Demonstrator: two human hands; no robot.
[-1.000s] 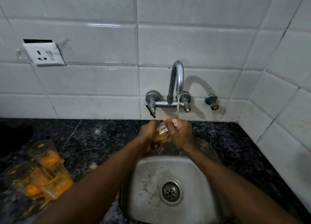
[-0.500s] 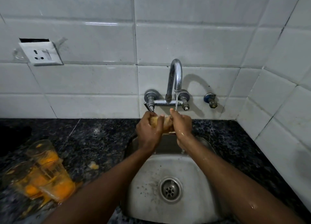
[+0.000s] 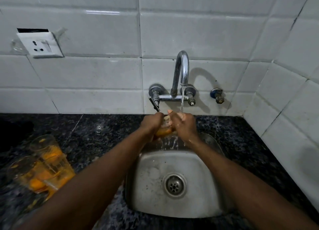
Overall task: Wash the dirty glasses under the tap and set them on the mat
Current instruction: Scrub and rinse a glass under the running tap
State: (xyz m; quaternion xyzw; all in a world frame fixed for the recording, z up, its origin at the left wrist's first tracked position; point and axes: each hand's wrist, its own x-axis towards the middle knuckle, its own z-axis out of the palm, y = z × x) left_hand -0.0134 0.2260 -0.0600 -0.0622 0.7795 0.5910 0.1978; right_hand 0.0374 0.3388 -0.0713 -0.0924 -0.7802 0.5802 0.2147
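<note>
White tiled wall [image 3: 189,31] behind, meeting at a corner on the right; a white socket plate [image 3: 40,44] is fixed at upper left. Below it, a dark speckled stone counter [image 3: 96,131] with a steel sink [image 3: 177,181] let into it, round drain [image 3: 174,185] near the basin's centre. A chrome tap [image 3: 181,70] arches from the wall above the sink's far edge, and a thin stream of water [image 3: 182,98] falls from its spout onto the hands. The person's two forearms reach in from the bottom edge and meet beneath the stream. The left hand [image 3: 151,124] is wrapped around the glass [image 3: 164,131] from the left; the right hand [image 3: 183,126] closes on it from the right, fingers curled over its upper part (the rim itself is hidden). The glass shows orange residue and is held above the basin's far end; water runs off it into the sink. At left on the counter, a cluster of dirty glasses [image 3: 44,165], orange-smeared, stand touching one another, well apart from the sink.
</note>
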